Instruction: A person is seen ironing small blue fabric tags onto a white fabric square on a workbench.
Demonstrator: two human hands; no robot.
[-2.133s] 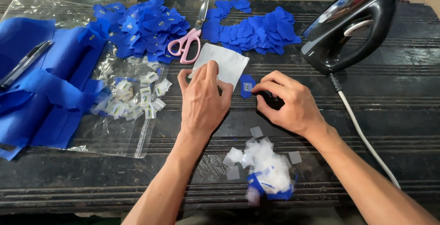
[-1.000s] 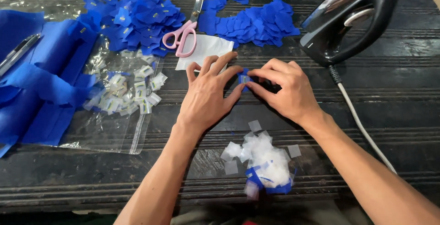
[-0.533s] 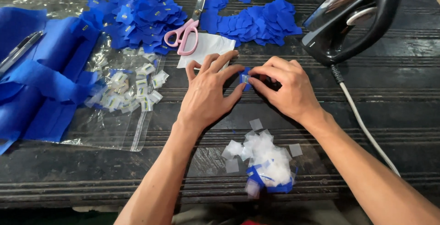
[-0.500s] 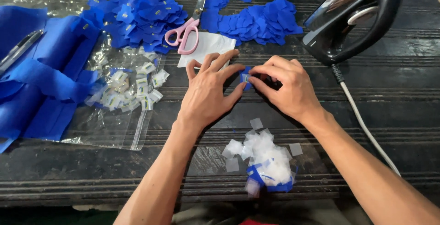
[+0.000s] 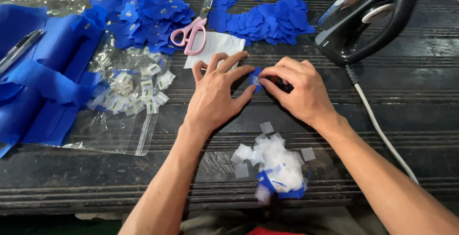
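Centrally, a small blue fabric piece (image 5: pixel 256 78) with a tiny white label on it sits between both hands, just above the dark slatted tabletop (image 5: pixel 411 120). Right hand (image 5: pixel 299 91): thumb and forefinger pinched narrow on the piece's right edge. Left hand (image 5: pixel 215 96): fingers spread wide, palm down, fingertips touching the piece's left edge; no full grasp seen.

Judgement on method: label should stay square and centred on the blue piece; pinch by the edges only, press flat with the left fingertips, keep the piece from creasing.

Appearance of piece: bright blue, thin, flat, irregular outline, mostly hidden by the fingers; label pale, rectangular, detail too small to read.

Surroundings, outward:
- white paper sheet (image 5: pixel 215 48) just beyond the left hand, pink-handled scissors (image 5: pixel 191 34) resting on its far edge.
- heap of white and blue offcuts (image 5: pixel 275 165) near the tabletop's front edge.
- clear plastic bag (image 5: pixel 124 125) at left with loose small labels (image 5: pixel 136 91) on it.
- two piles of blue cut pieces (image 5: pixel 143 15) along the far side.
- black iron (image 5: pixel 368 17) at far right, cord trailing toward the front.
- blue fabric strips (image 5: pixel 43 77) at far left.
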